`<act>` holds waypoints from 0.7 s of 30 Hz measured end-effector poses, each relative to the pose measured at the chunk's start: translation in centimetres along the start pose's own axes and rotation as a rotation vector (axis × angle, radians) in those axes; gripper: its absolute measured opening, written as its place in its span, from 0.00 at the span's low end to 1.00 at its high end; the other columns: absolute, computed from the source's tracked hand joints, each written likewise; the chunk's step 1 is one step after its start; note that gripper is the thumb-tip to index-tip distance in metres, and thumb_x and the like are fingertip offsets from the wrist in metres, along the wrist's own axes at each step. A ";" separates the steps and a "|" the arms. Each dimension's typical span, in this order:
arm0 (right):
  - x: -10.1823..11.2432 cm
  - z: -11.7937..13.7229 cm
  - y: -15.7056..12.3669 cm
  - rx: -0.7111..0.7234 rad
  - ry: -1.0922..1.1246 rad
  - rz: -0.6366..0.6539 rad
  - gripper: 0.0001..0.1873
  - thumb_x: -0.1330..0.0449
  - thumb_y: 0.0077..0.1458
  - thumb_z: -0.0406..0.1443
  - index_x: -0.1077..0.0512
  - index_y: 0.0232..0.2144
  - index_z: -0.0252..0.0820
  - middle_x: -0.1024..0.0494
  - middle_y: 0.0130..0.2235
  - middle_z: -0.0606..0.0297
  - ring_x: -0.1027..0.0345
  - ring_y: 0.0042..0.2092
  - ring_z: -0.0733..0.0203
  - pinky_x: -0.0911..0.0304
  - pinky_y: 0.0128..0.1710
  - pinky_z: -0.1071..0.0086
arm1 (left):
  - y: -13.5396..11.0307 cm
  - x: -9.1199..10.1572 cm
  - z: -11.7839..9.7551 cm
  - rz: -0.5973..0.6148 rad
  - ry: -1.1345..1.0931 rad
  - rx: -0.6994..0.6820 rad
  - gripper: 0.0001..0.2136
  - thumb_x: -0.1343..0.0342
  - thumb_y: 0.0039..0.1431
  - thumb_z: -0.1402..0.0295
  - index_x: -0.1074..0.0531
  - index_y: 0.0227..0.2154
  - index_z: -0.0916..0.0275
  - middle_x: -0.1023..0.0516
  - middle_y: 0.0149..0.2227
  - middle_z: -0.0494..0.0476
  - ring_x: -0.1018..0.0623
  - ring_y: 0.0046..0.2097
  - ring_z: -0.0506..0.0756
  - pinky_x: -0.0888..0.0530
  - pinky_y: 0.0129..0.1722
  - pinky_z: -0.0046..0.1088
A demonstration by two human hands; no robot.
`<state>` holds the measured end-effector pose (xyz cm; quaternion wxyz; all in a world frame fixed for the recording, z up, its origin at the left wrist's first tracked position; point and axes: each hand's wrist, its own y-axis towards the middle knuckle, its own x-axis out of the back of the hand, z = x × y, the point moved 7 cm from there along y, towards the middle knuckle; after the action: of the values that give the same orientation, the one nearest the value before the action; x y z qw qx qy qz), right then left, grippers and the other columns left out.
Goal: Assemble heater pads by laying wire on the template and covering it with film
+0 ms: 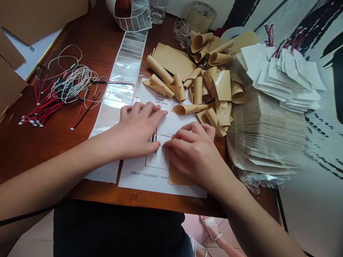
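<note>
Head view: my left hand (136, 130) lies flat on the printed sheet (158, 180), fingers extended, grasping nothing. My right hand (191, 155) is curled over a tan paper piece (179, 175) at the sheet's lower edge. Its fingertips (167, 143) meet a thin wire (167, 135) at centre frame; I cannot tell whether they pinch it. Red and black leads (154, 135) lie on the sheet between both hands. Curled tan backing (211, 82) is heaped above the right hand. White tags (284, 78) and a plastic-wrapped stack (265, 135) sit at right. A label strip (123, 67) and a wire bundle (64, 89) lie at upper left on the wooden table (88, 43).
</note>
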<state>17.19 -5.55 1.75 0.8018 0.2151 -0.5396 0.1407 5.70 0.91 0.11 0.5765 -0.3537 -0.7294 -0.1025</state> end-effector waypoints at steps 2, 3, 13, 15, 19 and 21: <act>0.0 0.0 0.0 -0.001 -0.006 0.001 0.11 0.43 0.65 0.32 0.21 0.33 0.43 0.22 0.32 0.63 0.37 0.43 0.54 0.53 0.48 0.54 | 0.0 0.0 0.0 -0.001 -0.001 0.004 0.33 0.45 0.59 0.60 0.42 0.67 0.57 0.39 0.67 0.65 0.39 0.65 0.72 0.41 0.60 0.57; 0.0 0.0 0.0 0.001 -0.008 0.002 0.12 0.43 0.65 0.31 0.21 0.32 0.43 0.22 0.32 0.63 0.37 0.43 0.54 0.53 0.48 0.54 | 0.0 0.0 -0.1 -0.003 0.001 0.004 0.33 0.45 0.59 0.60 0.42 0.67 0.57 0.39 0.66 0.65 0.39 0.65 0.72 0.41 0.60 0.57; -0.1 0.3 0.1 0.028 -0.026 -0.027 0.11 0.39 0.63 0.31 0.23 0.28 0.43 0.23 0.31 0.65 0.39 0.41 0.56 0.53 0.47 0.56 | 0.0 -0.1 -0.2 -0.046 0.006 0.008 0.33 0.46 0.58 0.58 0.40 0.66 0.60 0.37 0.64 0.66 0.38 0.62 0.72 0.39 0.58 0.57; -0.1 0.3 0.1 0.029 -0.027 -0.032 0.10 0.39 0.63 0.31 0.23 0.28 0.43 0.23 0.31 0.66 0.39 0.41 0.56 0.54 0.48 0.56 | 0.0 -0.1 -0.2 -0.056 0.008 0.001 0.32 0.46 0.59 0.58 0.41 0.66 0.60 0.36 0.63 0.66 0.37 0.62 0.72 0.39 0.58 0.56; -0.2 0.2 0.0 0.025 -0.017 -0.032 0.08 0.39 0.63 0.30 0.22 0.31 0.44 0.23 0.31 0.66 0.39 0.41 0.56 0.54 0.48 0.56 | 0.0 -0.1 -0.2 -0.057 0.013 -0.001 0.33 0.46 0.59 0.59 0.41 0.66 0.60 0.36 0.63 0.67 0.37 0.61 0.71 0.39 0.58 0.56; -0.1 0.2 0.0 0.022 -0.015 -0.022 0.09 0.40 0.63 0.30 0.22 0.32 0.44 0.23 0.31 0.65 0.39 0.41 0.56 0.54 0.48 0.56 | 0.0 -0.1 -0.2 -0.057 0.010 0.004 0.33 0.46 0.58 0.58 0.41 0.66 0.61 0.36 0.63 0.67 0.37 0.61 0.71 0.40 0.58 0.56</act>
<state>16.93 -5.62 1.71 0.7968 0.2308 -0.5416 0.1363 5.85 0.83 0.11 0.5778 -0.3310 -0.7364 -0.1193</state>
